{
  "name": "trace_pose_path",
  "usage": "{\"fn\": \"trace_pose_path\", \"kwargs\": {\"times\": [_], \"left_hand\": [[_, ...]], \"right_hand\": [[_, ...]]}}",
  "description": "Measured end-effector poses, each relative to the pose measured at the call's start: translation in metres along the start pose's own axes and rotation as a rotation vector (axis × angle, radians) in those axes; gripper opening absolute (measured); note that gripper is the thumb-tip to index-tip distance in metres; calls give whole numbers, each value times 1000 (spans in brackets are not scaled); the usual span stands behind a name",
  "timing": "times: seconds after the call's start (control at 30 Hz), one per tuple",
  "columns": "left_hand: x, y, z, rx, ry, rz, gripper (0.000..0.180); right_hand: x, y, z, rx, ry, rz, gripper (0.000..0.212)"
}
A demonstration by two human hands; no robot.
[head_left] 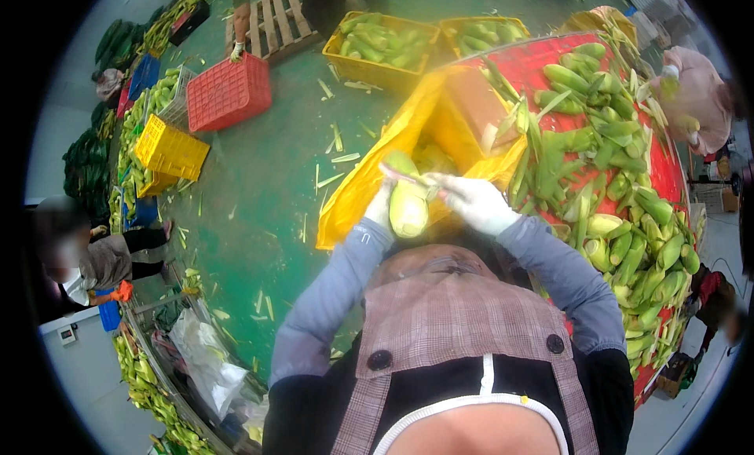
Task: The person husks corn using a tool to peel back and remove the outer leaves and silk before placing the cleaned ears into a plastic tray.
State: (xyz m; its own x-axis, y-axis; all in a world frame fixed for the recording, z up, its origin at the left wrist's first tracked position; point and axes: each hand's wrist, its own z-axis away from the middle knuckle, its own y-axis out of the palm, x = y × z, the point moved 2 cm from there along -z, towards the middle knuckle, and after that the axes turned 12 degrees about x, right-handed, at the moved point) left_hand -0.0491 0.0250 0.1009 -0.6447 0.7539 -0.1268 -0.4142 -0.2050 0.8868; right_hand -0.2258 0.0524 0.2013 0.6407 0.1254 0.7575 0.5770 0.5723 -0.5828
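In my left hand, which wears a white glove, a pale green ear of corn is held with its broad end toward me. My gloved right hand is closed at the ear's upper right side. A thin, pinkish strip-like thing crosses the corn by the right fingertips; its kind is unclear. Just beyond both hands gapes a large yellow bag, with husk strips over its right rim. Right of it, many green ears of corn lie heaped on a red-covered table.
Yellow crates of corn stand beyond the bag. At the far left, another person's gloved hand touches a red crate; a yellow crate lies tilted nearby. Husk scraps litter the green floor. Other people are at the left and right edges.
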Motion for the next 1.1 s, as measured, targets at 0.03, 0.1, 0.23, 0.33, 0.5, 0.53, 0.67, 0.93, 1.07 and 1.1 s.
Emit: {"fn": "trace_pose_path", "kwargs": {"times": [0.03,0.1,0.23,0.33,0.5,0.53,0.67,0.93,1.07,1.1], "left_hand": [[0,-1,2,43,-16,-28,57],[-1,3,10,123,-40,-78,56],[-3,6,22,70,-102,-152,53],[-2,-24,32,75,-165,-23,55],[-6,-26,59,192,-227,-177,64],[-4,-23,51,245,-215,-142,66],[4,-23,29,321,-18,-92,72],[12,-6,0,213,76,-994,77],[4,4,25,214,-34,-1109,79],[5,-2,24,258,-77,-1054,78]], "right_hand": [[-14,2,-2,-113,-58,-192,39],[-8,-3,-4,-53,32,-287,38],[-26,-6,-9,-133,-36,22,39],[-62,-8,-16,-227,5,-41,38],[-182,-60,2,-577,422,-15,35],[-197,-55,4,-469,365,284,37],[-122,30,-37,-338,94,-322,49],[-45,72,-1,-152,224,-1041,50],[-33,66,9,-84,179,-1054,52],[-33,67,11,-66,173,-1052,53]]}}
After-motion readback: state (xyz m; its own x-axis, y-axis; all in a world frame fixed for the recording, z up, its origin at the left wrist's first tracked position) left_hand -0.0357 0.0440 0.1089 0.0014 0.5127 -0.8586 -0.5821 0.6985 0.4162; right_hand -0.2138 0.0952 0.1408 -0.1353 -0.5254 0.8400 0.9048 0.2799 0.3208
